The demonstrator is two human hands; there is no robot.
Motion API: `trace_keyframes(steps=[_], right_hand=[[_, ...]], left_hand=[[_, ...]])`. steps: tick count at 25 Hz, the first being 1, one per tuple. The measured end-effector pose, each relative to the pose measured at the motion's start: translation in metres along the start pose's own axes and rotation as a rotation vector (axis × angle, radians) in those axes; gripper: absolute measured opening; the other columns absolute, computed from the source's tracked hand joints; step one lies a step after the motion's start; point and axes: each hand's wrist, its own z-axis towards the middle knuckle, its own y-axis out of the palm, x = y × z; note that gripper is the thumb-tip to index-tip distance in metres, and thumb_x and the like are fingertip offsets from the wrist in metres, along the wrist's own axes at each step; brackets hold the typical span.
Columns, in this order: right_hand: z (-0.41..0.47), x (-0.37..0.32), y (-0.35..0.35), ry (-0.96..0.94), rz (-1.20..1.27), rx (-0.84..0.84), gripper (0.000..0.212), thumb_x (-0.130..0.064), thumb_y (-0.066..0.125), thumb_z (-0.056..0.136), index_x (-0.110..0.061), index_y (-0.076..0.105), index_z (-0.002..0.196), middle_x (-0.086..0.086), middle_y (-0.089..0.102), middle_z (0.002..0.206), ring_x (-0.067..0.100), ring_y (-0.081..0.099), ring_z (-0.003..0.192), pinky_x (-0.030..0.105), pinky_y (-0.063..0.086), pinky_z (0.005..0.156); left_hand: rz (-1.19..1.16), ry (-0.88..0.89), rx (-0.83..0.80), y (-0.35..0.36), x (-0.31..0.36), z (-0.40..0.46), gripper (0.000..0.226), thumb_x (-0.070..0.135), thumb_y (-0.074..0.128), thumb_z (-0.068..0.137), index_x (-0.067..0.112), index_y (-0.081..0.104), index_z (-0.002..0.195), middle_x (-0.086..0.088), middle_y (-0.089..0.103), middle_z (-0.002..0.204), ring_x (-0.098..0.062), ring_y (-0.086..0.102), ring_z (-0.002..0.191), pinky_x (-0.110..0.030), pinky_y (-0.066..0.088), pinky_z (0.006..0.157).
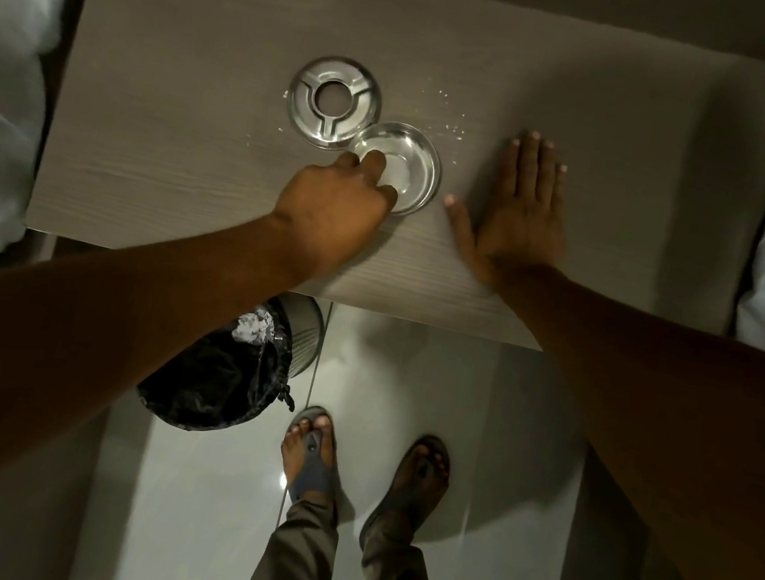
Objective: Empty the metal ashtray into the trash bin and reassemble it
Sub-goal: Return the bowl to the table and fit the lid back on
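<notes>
While lidless, bowl (408, 167), no markings.

Table (190, 156) far half and left part lay bare. Lid (335, 102) touched bowl (403, 166) mid-table; right hand (520, 211) lay flat beside bowl. Bin (226, 365) stood below near edge, opening partly under left forearm.

Nothing here can be read: no lettering, brand or number shows on the metal ashtray lid (334, 102), on the bowl (409, 162) just beside it, or on the trash bin (236, 366) (its black liner looks plain too).
</notes>
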Motion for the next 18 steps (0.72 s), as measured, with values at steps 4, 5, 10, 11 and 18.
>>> trace_keyframes(steps=[4,5,10,11,18], right_hand=[[-0.006,0.016,0.003,0.022,-0.025,0.018,0.103,-0.076,0.016,0.097,0.005,0.013,0.16,0.028,0.012,0.169,0.041,0.008,0.158,0.055,0.007,0.129],[-0.009,0.021,0.004,0.024,-0.032,0.013,0.103,-0.076,0.016,0.097,0.005,0.013,0.16,0.029,0.012,0.169,0.041,0.008,0.158,0.055,0.007,0.129],[-0.01,0.024,0.005,0.019,-0.021,0.031,0.101,-0.074,0.023,0.098,0.006,0.016,0.159,0.029,0.013,0.169,0.042,0.009,0.157,0.056,0.008,0.128],[-0.008,0.024,0.005,0.016,-0.022,0.039,0.101,-0.074,0.023,0.098,0.006,0.016,0.159,0.029,0.014,0.169,0.042,0.01,0.157,0.057,0.009,0.128],[-0.01,0.02,0.009,0.024,0.019,0.062,0.102,-0.075,0.022,0.097,0.005,0.017,0.159,0.029,0.015,0.169,0.041,0.011,0.157,0.057,0.009,0.128]], left_hand=[[-0.07,0.122,0.024,0.004,0.01,0.009,0.03,0.018,0.059,0.093,0.014,0.063,0.123,-0.015,0.053,0.124,-0.035,0.061,0.104,-0.041,0.046,0.062],[-0.124,0.158,0.043,0.006,0.011,0.009,0.033,0.026,0.059,0.092,0.014,0.061,0.123,-0.014,0.054,0.123,-0.034,0.061,0.104,-0.04,0.048,0.063],[-0.409,-0.015,0.165,-0.008,-0.057,0.028,0.089,0.059,0.069,0.06,0.012,0.051,0.134,-0.018,0.051,0.131,-0.04,0.052,0.117,-0.049,0.051,0.085],[-0.395,-0.044,0.126,-0.014,-0.074,0.038,0.102,0.061,0.071,0.056,0.011,0.045,0.14,-0.021,0.046,0.137,-0.042,0.046,0.123,-0.054,0.046,0.096],[-0.269,0.012,-0.248,-0.018,-0.089,0.095,0.121,0.047,0.091,0.053,0.033,0.023,0.151,-0.008,0.023,0.152,-0.038,0.019,0.141,-0.058,0.036,0.11]])
